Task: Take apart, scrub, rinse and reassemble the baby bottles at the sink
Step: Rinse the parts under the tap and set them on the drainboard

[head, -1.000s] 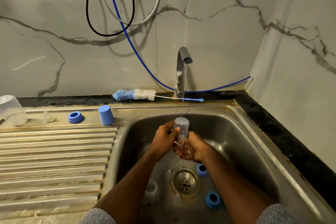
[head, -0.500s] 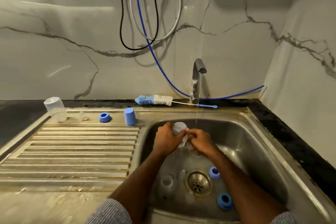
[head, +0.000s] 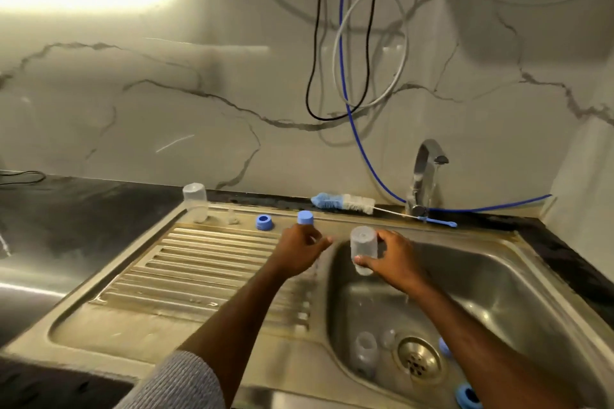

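Clear bottle (head: 363, 248) held upside down in right hand (head: 392, 259), over sink's left rim. Second clear bottle (head: 195, 202) stands inverted at drainboard's back left; small clear teat (head: 232, 218) beside it, then blue ring (head: 264, 222), then blue cap (head: 305, 218) upright, left hand (head: 300, 251) just in front. Third bottle (head: 365, 354) in basin by drain, two more blue rings (head: 467, 396) near it. Brush (head: 345, 202) lies on back ledge.

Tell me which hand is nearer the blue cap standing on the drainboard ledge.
Left. The left hand sits just below the blue cap, nearly touching it; the right hand is off to its right, holding a clear bottle over the sink.
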Available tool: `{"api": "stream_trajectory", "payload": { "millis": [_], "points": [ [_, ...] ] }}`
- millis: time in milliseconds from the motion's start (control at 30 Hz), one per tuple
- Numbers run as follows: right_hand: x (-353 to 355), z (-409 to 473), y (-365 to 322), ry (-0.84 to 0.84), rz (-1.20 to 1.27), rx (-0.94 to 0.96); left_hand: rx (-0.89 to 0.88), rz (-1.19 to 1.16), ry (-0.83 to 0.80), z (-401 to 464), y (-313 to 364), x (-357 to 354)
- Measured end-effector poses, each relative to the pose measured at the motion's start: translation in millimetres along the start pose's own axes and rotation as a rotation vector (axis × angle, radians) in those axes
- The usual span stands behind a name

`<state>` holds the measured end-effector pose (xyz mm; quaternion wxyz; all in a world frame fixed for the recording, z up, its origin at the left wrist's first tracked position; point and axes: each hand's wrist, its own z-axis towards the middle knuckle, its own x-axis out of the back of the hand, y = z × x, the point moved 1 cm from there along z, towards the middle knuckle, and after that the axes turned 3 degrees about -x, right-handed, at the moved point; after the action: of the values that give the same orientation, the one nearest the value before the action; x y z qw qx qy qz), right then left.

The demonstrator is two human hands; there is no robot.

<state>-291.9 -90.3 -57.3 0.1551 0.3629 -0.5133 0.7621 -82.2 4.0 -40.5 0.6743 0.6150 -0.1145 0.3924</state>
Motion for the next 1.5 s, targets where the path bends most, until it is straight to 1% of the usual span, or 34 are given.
{"api": "stream_trajectory", "payload": {
  "millis": [67, 133, 400, 533, 667, 900, 1067, 1300, 1500],
  "points": [
    [-14, 7, -29, 0.045, 0.040, 0.042, 0.050, -0.041, 0.054, -6, -23, 30],
    [-31, 11, -64, 0.032, 0.057, 0.069, 0.090, -0.048, 0.097, -13, -44, 61],
    [-154, 26, -201, -0.162, 0.202, 0.172, 0.222, 0.031, 0.229, -43, -150, 181],
    [-199, 38, -256, -0.197, 0.231, 0.178, 0.270, 0.107, 0.275, -53, -191, 219],
    [-231, 51, -292, -0.234, 0.226, 0.190, 0.285, 0.110, 0.276, -57, -212, 239],
    [-267, 56, -303, -0.246, 0.185, 0.129, 0.306, 0.065, 0.237, -57, -228, 244],
    [-277, 54, -301, -0.209, 0.185, 0.111, 0.255, 0.072, 0.231, -52, -225, 239],
    [-277, 59, -300, -0.301, 0.197, 0.057, 0.249, 0.065, 0.208, -49, -215, 239],
    [-280, 63, -295, -0.326, 0.197, 0.032, 0.250, 0.081, 0.183, -48, -214, 240]
  ]
}}
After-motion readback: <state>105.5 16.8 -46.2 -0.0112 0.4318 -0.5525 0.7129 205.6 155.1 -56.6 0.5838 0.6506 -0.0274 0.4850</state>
